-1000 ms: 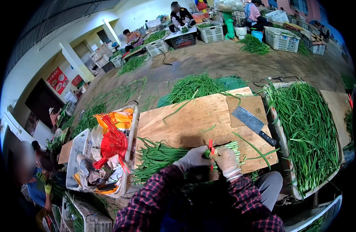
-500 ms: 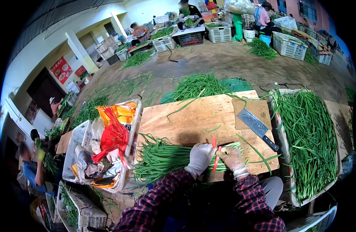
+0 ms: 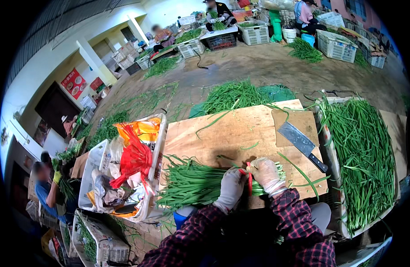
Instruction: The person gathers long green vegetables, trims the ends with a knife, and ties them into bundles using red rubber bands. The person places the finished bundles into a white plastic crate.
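Bundle [image 3: 191, 183] of long green leaves lies along the near edge of the wooden tabletop [image 3: 240, 122], leaf tips to the left, pale stem ends to the right. A red tie [image 3: 250, 186] crosses it near the stems; whether it goes fully round is hidden. The gloved left hand [image 3: 231, 186] and gloved right hand [image 3: 265, 172] meet over that spot, fingers of both clamped on the tie. Farther right, a cleaver [image 3: 298, 139] rests flat, its black handle toward the near side. Right of the tabletop stands a crate [image 3: 337, 196] heaped with loose greens [image 3: 363, 160]; to the left, a white crate [image 3: 159, 149] holds red strips [image 3: 134, 155].
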### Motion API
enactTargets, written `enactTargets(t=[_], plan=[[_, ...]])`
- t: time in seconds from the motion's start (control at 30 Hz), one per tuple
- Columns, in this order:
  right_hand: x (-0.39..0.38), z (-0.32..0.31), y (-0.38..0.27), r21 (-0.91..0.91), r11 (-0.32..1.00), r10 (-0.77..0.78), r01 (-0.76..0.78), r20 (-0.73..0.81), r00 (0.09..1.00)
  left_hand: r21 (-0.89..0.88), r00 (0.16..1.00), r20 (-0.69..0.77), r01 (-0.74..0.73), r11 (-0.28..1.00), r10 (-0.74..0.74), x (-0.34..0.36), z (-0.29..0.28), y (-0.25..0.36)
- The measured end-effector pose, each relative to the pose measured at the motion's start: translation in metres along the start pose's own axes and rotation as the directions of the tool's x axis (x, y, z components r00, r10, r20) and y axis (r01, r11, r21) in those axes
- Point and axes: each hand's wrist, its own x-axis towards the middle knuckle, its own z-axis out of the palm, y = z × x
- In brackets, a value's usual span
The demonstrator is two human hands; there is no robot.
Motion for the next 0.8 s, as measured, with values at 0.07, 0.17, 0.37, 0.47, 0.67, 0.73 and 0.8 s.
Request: enactTargets(t=[0.07,0.17,0.37,0.47,0.67,0.73,0.8], plan=[[0.003,0.002,0.002,0.028,0.999,0.021,-0.022,0.052,0.998,0.050,1.000,-0.011,-0.024,0.998,0.025,-0.001,0.005,-0.007],[0.010,0.010,0.013,0.157,0.967,0.188,-0.203,0.107,0.976,0.100,0.999,-0.015,-0.040,0.994,0.041,0.013,0.005,0.002],[0.013,0.040,0.042,0.050,0.971,0.233,-0.235,0.051,0.971,0.232,0.913,0.278,-0.366,0.901,0.299,0.034,-0.003,-0.004],[0.040,0.032,0.060,0.077,0.982,0.135,-0.172,0.350,0.927,0.294,0.731,0.472,-0.657,0.694,0.493,0.049,-0.011,-0.001],[0.076,0.017,0.037,0.058,0.919,-0.367,0.391,0.491,0.790,0.316,0.647,0.617,-0.725,0.613,0.448,0.051,-0.015,0.000],[0.076,-0.019,0.015,0.123,0.988,-0.154,0.095,0.674,0.723,0.161,0.649,0.582,-0.683,0.713,0.490,0.052,-0.019,-0.005],[0.065,-0.047,-0.010,0.151,0.928,0.139,-0.342,0.711,0.689,0.230,0.624,0.624,-0.722,0.653,0.470,0.050,-0.016,-0.004]])
